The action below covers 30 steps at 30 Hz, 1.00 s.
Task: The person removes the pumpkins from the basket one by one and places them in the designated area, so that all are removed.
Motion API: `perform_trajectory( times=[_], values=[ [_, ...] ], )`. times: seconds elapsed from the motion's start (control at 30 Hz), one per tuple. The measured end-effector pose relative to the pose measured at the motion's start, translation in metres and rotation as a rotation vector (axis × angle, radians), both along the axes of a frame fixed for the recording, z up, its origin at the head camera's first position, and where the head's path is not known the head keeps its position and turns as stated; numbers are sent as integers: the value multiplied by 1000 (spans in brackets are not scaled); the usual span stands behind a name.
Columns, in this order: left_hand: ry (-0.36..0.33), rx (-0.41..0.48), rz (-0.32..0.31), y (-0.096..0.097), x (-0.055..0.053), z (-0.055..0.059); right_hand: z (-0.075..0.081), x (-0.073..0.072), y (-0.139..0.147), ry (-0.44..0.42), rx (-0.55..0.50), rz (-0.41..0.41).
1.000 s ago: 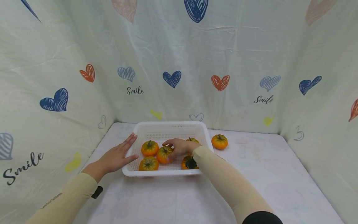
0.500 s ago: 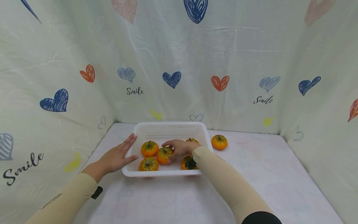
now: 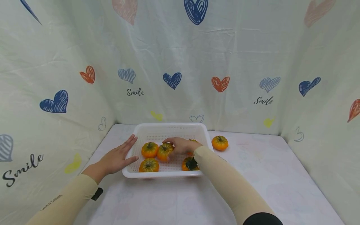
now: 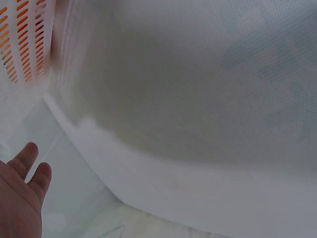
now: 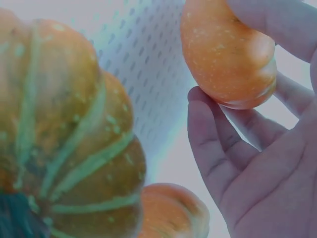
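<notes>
My right hand (image 3: pixel 181 147) is inside a white perforated basket (image 3: pixel 166 175), gripping a small orange pumpkin (image 3: pixel 164 152) between thumb and fingers. In the right wrist view the thumb lies over one side of this held pumpkin (image 5: pixel 228 57) and the fingers curl below it. Two more pumpkins, one at the back (image 3: pixel 150 149) and one at the front (image 3: pixel 149 165), sit left of it. Partly behind the right wrist are a front pumpkin (image 3: pixel 187 163) with a dark stem and another pumpkin farther back. My left hand (image 3: pixel 116 157), fingers straight, rests against the basket's left rim.
One pumpkin (image 3: pixel 220 143) lies on the white-covered table (image 3: pixel 253 175), just right of the basket. Hanging sheets (image 3: pixel 242 109) printed with hearts enclose the table at the back and sides. In the right wrist view a large pumpkin (image 5: pixel 69 129) fills the left side.
The gripped pumpkin and my right hand have risen slightly in the basket. My left hand keeps its place at the rim, and the other pumpkins stay put.
</notes>
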<state>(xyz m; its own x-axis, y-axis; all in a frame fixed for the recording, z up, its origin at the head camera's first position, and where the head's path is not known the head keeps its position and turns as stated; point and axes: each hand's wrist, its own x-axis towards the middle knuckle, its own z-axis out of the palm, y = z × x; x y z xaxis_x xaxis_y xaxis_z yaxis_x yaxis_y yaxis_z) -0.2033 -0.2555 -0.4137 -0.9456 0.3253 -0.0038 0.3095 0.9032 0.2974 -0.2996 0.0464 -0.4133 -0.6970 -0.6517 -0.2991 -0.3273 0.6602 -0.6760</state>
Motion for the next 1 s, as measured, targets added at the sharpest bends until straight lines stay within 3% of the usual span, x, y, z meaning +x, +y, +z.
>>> perform_trajectory(
  times=[0.7, 1.0],
  values=[
    [-7, 10, -8, 1, 1, 2, -1, -9, 2, 94, -59, -6],
    [-12, 9, -1, 0, 0, 1, 2, -8, 2, 63, -96, -31]
  ],
)
